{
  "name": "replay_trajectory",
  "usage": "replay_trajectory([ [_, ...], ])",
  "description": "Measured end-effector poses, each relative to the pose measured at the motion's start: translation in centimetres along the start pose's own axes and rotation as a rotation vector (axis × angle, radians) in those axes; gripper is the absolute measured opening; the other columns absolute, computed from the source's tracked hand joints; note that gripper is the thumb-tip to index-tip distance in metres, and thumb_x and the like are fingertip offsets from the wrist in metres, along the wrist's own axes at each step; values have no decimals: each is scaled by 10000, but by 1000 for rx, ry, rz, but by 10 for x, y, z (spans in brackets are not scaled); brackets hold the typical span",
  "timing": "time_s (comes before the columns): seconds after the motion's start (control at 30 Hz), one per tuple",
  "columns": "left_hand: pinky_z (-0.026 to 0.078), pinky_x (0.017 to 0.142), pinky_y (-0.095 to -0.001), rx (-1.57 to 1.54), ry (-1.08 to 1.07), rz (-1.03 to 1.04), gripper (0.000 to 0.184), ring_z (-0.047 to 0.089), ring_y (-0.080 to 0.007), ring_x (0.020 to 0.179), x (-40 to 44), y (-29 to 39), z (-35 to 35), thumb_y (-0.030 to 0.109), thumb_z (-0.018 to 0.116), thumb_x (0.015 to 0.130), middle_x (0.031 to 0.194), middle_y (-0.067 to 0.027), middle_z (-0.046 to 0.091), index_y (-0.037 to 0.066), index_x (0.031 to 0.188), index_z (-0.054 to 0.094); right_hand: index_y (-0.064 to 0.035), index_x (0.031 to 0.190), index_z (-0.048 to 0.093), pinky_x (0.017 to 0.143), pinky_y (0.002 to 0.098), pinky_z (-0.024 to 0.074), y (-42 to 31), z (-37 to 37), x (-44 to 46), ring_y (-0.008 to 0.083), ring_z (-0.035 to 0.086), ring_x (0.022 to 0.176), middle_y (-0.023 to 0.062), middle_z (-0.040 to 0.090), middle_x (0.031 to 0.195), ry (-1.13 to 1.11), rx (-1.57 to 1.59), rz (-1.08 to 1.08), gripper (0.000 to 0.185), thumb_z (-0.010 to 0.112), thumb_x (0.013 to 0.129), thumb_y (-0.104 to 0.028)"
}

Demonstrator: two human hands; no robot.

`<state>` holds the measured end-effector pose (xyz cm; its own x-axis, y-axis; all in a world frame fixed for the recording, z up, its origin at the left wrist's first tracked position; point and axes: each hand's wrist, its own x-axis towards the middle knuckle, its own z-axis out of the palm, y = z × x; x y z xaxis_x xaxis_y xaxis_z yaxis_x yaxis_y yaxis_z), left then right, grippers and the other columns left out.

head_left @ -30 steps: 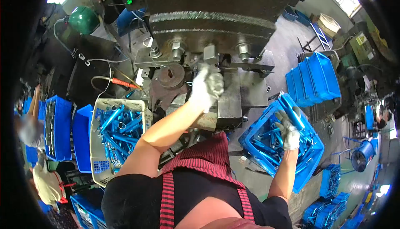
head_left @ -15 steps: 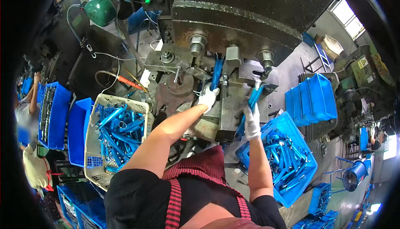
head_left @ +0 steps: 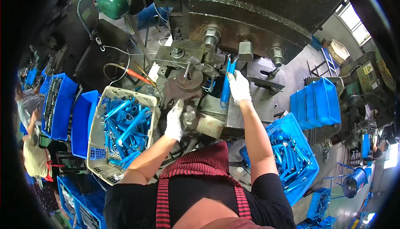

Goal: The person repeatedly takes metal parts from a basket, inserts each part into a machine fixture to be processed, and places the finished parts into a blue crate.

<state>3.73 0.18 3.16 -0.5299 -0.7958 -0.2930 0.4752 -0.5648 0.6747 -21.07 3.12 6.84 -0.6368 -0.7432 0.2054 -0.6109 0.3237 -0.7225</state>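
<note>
My right hand [head_left: 239, 88], in a white glove, is closed around a blue tubular part [head_left: 227, 85] at the middle of the press, below its big bolts. The part stands nearly upright in view, its forked end toward the machine. My left hand [head_left: 176, 120], also gloved, is lower left, beside the round metal block [head_left: 190, 80] and over the front edge of the machine bed. Its fingers are partly blurred, and whether they hold anything is unclear. A cream basket [head_left: 153, 123] of blue parts stands to the left; a blue crate [head_left: 306, 179] of similar parts stands to the right.
The dark press [head_left: 258, 12] spans the top. Stacked blue crates [head_left: 315, 104] stand at the right. An orange-handled tool [head_left: 139, 76] and green lamp [head_left: 112, 3] are upper left. Blue bins [head_left: 83, 125] and another person [head_left: 35, 154] are at the far left.
My right hand has carried a blue part from the right crate to the press. My left hand has drawn back down and left; the part that was by it has left its spot.
</note>
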Motion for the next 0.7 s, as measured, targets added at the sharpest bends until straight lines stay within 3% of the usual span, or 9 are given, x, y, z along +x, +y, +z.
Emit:
replay_trajectory([
  [0.07, 402, 471, -205, -21, -188, -214, 329, 497, -88, 590, 26, 23, 10, 429, 479, 870, 737, 7, 513, 106, 923, 506, -40, 1017, 548, 714, 387, 442, 6, 8, 5, 345, 575, 811, 197, 600, 868, 14, -50, 17, 342, 489, 861, -339],
  [0.13, 309, 400, -190, -106, -191, -253, 307, 428, -81, 483, 50, 42, 37, 449, 434, 883, 642, 29, 471, 153, 814, 475, -40, 998, 550, 711, 396, 438, 2, 11, 6, 351, 570, 806, 195, 598, 848, 28, -46, 15, 344, 465, 869, -347],
  [0.23, 301, 363, -200, -95, -163, -277, 301, 396, -85, 432, 77, 48, 50, 438, 421, 889, 576, 34, 439, 172, 750, 444, -38, 953, 549, 707, 412, 430, 2, 12, 9, 365, 558, 805, 193, 592, 824, 9, -58, 36, 345, 431, 878, -354],
  [0.37, 292, 333, -200, -91, 60, -245, 274, 401, -75, 419, 74, 42, 72, 388, 452, 889, 558, 36, 452, 172, 721, 468, -37, 936, 562, 749, 434, 431, 4, 16, 17, 374, 548, 863, 203, 590, 869, -32, -223, -2, 357, 378, 887, -339],
  [0.47, 290, 333, -194, -113, -137, -283, 269, 398, -73, 413, 67, 39, 83, 386, 472, 881, 551, 40, 452, 173, 717, 479, -32, 901, 577, 770, 445, 425, 3, 17, 21, 379, 538, 892, 214, 587, 900, -13, -307, -35, 358, 367, 886, -322],
  [0.53, 292, 330, -172, -57, -149, -225, 232, 401, -45, 402, 62, 34, 95, 389, 500, 865, 552, 63, 471, 194, 740, 504, -23, 857, 571, 744, 467, 410, 1, 13, 23, 393, 533, 863, 223, 584, 864, -5, -285, -93, 343, 395, 875, -317],
  [0.7, 304, 324, -188, -27, -239, -242, 233, 419, -59, 411, 61, 17, 110, 378, 469, 883, 572, 52, 480, 185, 756, 501, -15, 895, 589, 775, 440, 418, 4, 13, 33, 380, 536, 908, 217, 589, 924, -131, -330, 20, 373, 410, 861, -340],
])
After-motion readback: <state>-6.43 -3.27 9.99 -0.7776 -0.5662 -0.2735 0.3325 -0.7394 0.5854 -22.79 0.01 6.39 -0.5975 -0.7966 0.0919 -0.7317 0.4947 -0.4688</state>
